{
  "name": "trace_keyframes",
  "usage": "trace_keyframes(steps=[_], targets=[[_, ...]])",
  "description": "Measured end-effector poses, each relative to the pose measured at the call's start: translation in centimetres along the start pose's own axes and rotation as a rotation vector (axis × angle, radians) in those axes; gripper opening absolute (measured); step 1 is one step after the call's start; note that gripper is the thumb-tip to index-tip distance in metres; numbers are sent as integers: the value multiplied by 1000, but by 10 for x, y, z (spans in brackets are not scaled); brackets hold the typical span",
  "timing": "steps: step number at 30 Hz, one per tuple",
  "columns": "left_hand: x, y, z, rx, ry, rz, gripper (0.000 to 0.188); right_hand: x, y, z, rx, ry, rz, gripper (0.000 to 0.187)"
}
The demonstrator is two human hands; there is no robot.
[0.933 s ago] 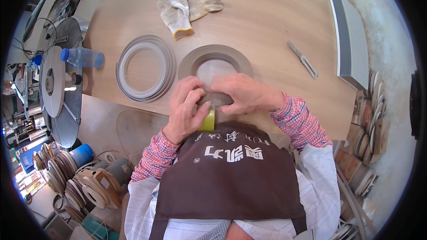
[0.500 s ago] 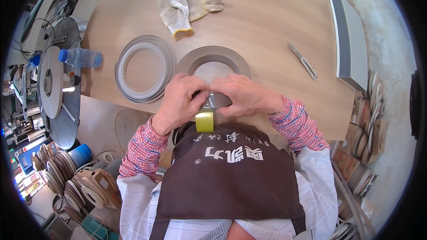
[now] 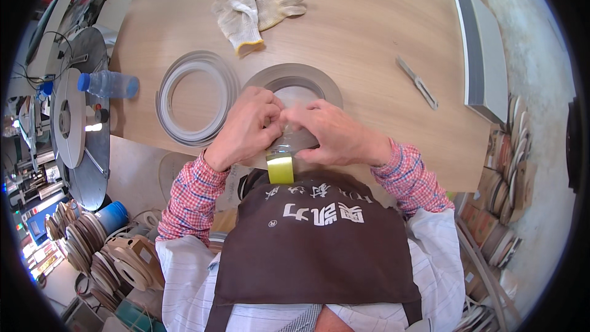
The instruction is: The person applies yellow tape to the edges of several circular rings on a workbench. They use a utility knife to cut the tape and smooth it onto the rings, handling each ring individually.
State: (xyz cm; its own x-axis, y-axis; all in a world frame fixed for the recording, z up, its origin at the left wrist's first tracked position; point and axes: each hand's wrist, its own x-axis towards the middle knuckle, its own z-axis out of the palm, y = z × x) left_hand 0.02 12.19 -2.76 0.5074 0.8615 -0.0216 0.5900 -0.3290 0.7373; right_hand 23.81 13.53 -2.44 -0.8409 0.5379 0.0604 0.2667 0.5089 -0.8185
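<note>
A grey-brown coil of edge banding (image 3: 329, 80) lies flat at the table's near edge. Over its near side runs a shiny strip of clear tape (image 3: 284, 141), leading down to a yellow-green tape roll (image 3: 281, 169) at the edge, beside my apron. My left hand (image 3: 246, 124) is closed at the coil's near left, its curled fingers seeming to pinch the tape; the fingertips are partly hidden. My right hand (image 3: 341, 132) reaches over the coil's near right part, thumb spread from the stretched fingers. Its fingertips are blurred and meet the left fingers above the tape.
A paler coil (image 3: 165, 95) lies left of the hands. Work gloves (image 3: 243, 21) are farther back, a utility knife (image 3: 418, 83) lies to the right. A clear bottle (image 3: 114, 84) lies by the left edge, near a large reel (image 3: 70, 120). A grey box (image 3: 482, 61) stands far right.
My right fingers have shifted left toward the left hand, and its thumb has straightened away from them. My left hand has moved slightly left and stays closed. The coils remain in place.
</note>
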Motion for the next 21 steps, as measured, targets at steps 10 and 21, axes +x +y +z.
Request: trace_keyframes(steps=[10,21], targets=[[-9,0,4,-29,122,-19,12,10,-8,-9,-3,-122,133,46],[-111,25,60,-471,117,-236,49,27,-4,-19,86,-282,252,44]])
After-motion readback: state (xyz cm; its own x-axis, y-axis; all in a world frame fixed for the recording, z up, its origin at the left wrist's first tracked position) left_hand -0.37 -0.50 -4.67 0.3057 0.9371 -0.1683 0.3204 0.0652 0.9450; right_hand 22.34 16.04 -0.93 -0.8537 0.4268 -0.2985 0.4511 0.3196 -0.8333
